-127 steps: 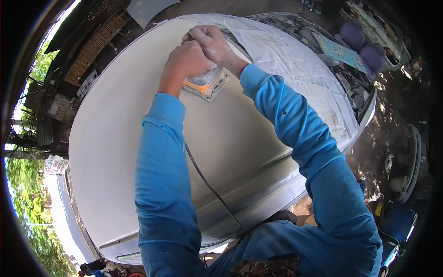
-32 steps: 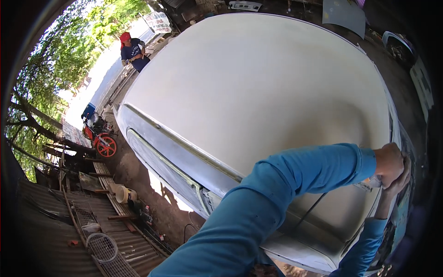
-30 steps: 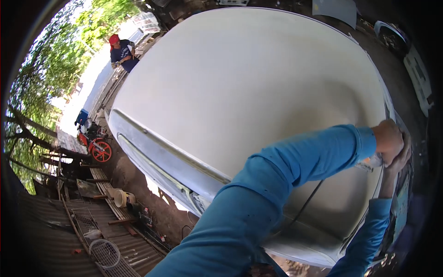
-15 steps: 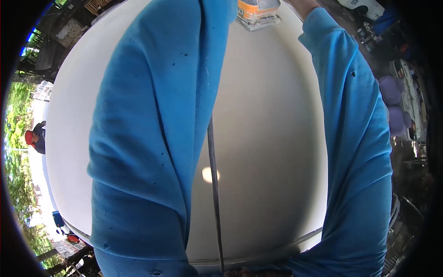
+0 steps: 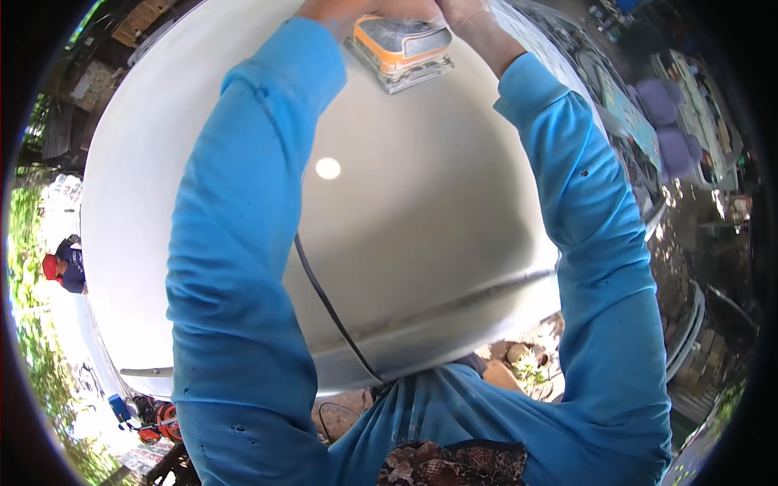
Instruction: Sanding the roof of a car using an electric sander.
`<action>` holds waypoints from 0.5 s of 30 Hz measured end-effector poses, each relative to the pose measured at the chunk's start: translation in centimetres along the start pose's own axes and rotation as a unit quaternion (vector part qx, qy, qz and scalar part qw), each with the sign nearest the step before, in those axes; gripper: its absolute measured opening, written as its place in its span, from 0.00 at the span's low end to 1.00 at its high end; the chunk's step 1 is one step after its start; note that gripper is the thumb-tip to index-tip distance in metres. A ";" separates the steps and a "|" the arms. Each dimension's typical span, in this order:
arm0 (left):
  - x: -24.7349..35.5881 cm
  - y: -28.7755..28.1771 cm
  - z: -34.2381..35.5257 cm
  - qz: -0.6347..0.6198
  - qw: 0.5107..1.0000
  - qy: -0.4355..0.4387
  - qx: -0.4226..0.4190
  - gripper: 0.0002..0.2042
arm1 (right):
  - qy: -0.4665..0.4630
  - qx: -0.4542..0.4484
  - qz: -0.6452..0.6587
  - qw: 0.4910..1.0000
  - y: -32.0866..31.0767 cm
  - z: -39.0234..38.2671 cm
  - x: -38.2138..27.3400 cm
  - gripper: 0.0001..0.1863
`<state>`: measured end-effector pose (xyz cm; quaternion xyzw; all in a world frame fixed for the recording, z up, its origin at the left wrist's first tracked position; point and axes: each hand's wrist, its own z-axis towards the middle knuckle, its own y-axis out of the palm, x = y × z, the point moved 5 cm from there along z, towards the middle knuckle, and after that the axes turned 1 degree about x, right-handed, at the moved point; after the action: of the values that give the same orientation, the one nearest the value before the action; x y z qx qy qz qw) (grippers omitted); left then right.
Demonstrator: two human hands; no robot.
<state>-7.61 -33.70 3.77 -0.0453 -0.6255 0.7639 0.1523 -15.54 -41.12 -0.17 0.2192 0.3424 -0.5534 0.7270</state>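
An orange and grey power sander (image 5: 405, 50) with a flat pad lies on a broad, white, curved vehicle panel (image 5: 421, 194) at the top of the view. My left hand (image 5: 356, 8) is closed over the sander's far side, partly cut off by the upper edge. Beside it, my right hand (image 5: 472, 20) meets the far right of the sander; its fingers are mostly out of view but look closed on it. A dark cord (image 5: 324, 300) runs from under my left sleeve across the panel toward my waist.
A person in a red cap (image 5: 57, 266) is at the panel's far left edge. Green machine parts and purple rounded objects (image 5: 660, 101) stand at the right. An orange and blue machine (image 5: 154, 421) sits at lower left. The panel's near edge curves close to my body.
The sander and both hands now appear lower in view, nearer to me. More of my hands, my torso and the panel's near edge shows. The cord now slants to the right.
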 end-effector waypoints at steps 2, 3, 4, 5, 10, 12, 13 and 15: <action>3.5 0.0 -2.1 -0.003 1.000 0.014 -0.007 0.21 | -0.036 0.029 -0.083 0.996 -2.1 -3.7 -3.1 0.21; 5.0 -0.3 -3.2 0.001 1.000 0.017 -0.008 0.21 | -0.036 0.035 -0.088 0.995 -2.7 -5.2 -4.6 0.21; 6.7 -0.4 -4.3 -0.004 1.000 0.027 -0.014 0.20 | -0.006 0.037 -0.051 0.998 -3.3 -6.6 -5.6 0.21; 8.2 -0.5 -5.3 -0.006 0.999 0.032 -0.018 0.20 | 0.025 0.037 -0.013 0.999 -3.9 -8.2 -6.6 0.21; 15.1 0.4 -9.1 -0.036 0.997 0.063 -0.023 0.17 | 0.065 0.083 0.008 0.994 -8.0 -15.3 -11.2 0.20; 17.9 1.0 -10.1 -0.039 0.995 0.092 -0.016 0.16 | 0.057 0.088 0.005 0.995 -9.6 -17.6 -12.9 0.20; 19.2 1.3 -10.7 -0.041 0.993 0.114 -0.008 0.16 | 0.048 0.088 0.004 0.995 -10.4 -18.6 -13.7 0.19; 21.2 1.7 -11.6 -0.043 0.992 0.122 -0.001 0.15 | 0.057 0.099 0.003 0.993 -11.8 -20.6 -14.8 0.19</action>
<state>-25.04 -16.93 2.20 -0.1113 -0.6045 0.7447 0.2598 -34.32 -20.49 -2.33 0.3226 0.3261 -0.5688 0.6827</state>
